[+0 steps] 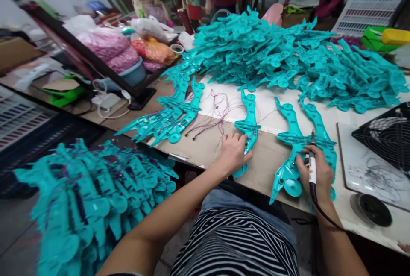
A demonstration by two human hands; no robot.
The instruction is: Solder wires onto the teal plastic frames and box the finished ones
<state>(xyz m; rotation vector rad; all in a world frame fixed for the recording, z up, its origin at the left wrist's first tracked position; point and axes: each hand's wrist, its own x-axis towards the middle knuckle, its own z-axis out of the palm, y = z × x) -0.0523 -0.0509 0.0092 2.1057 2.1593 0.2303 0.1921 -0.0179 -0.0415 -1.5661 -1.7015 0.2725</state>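
Left hand [233, 153] fingers curled, pinning teal plastic piece [249, 127] flat; right hand [315, 172] grips soldering iron [312, 165], tip just above fingers, keep steady

teal plastic part [249, 128] | flat on table (wired) | soldering iron [312, 169] upright
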